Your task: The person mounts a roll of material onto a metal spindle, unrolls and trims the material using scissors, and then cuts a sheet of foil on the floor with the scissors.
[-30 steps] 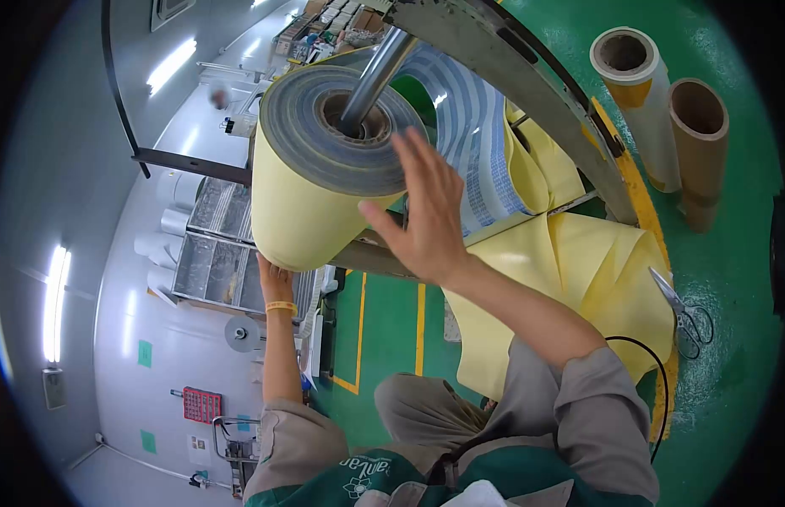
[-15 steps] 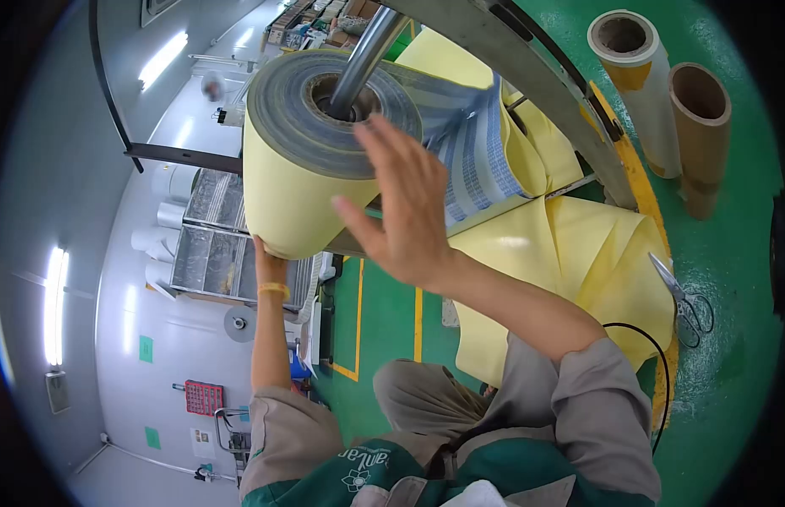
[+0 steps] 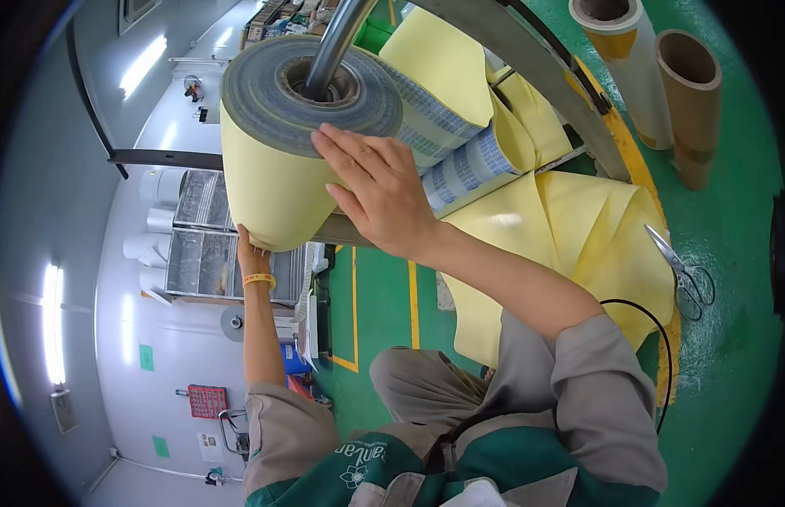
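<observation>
A large roll of yellow-faced sheet (image 3: 274, 182) sits on a metal shaft (image 3: 335, 46), its grey layered end facing up. My left hand (image 3: 252, 253) is at the roll's lower edge, fingers partly hidden beneath it. Against the rim of the grey end and the yellow side lies my right hand (image 3: 384, 186), its fingers extended. Blue-printed sheet (image 3: 468, 173) runs off behind the roll to the right. Loose yellow sheet (image 3: 570, 253) hangs in folds below it.
Scissors (image 3: 681, 269) lie at the right beside the yellow sheet. Two cardboard tubes (image 3: 692, 110) stand on the green floor. A curved metal frame (image 3: 527, 76) arches behind the roll. A black cable (image 3: 658, 338) curves at the lower right. Wire racks (image 3: 194, 262) stand at the left.
My right hand has come down from beside the shaft onto the roll's rim. The printed sheet behind has shifted and folded differently. The whole view has moved slightly.
</observation>
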A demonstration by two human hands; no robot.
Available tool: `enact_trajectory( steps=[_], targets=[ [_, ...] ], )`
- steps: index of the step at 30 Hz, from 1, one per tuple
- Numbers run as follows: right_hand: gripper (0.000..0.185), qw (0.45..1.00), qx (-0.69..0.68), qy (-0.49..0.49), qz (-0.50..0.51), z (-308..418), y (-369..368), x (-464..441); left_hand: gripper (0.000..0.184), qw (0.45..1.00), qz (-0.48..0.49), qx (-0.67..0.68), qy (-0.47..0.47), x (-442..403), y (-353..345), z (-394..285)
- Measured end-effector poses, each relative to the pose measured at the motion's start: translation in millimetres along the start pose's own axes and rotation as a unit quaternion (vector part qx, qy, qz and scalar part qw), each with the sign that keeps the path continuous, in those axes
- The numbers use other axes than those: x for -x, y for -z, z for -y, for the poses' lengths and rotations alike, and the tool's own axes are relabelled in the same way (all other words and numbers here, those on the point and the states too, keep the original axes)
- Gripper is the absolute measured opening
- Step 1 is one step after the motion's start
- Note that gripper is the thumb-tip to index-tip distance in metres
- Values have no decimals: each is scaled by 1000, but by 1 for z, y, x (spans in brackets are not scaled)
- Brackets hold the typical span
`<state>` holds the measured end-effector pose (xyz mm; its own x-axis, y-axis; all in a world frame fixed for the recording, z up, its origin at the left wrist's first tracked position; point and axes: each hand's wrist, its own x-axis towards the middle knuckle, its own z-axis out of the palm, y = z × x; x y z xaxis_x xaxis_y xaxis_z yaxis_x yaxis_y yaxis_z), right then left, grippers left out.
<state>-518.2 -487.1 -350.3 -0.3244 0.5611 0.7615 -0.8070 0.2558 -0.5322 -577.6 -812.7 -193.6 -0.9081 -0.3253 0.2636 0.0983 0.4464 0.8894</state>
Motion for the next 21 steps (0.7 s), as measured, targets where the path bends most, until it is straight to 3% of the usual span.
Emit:
enact_trajectory(
  steps=[2,5,6,8,12,18,21],
  targets=[
    [55,1000,-16,-1,17,-3,4,1,71,997,37,-16,-64,0,1,5],
    [61,993,38,-110,-13,-16,4,10,70,991,2,-60,-116,13,-13,-4],
    [65,992,63,-106,18,-22,-1,15,70,990,-22,-67,-126,1,-6,-1],
    [66,992,78,-100,-2,-6,-11,14,69,987,-28,-117,-107,-5,-6,-17],
    [71,993,85,-77,5,22,-15,4,60,980,51,-164,-101,-53,1,-47],
    [69,1000,11,10,-27,52,-25,-21,58,989,149,11,-18,-34,-25,-46],
    [67,997,-6,49,-54,42,-26,-18,68,979,16,-98,-180,1,-15,-6]
  ],
)
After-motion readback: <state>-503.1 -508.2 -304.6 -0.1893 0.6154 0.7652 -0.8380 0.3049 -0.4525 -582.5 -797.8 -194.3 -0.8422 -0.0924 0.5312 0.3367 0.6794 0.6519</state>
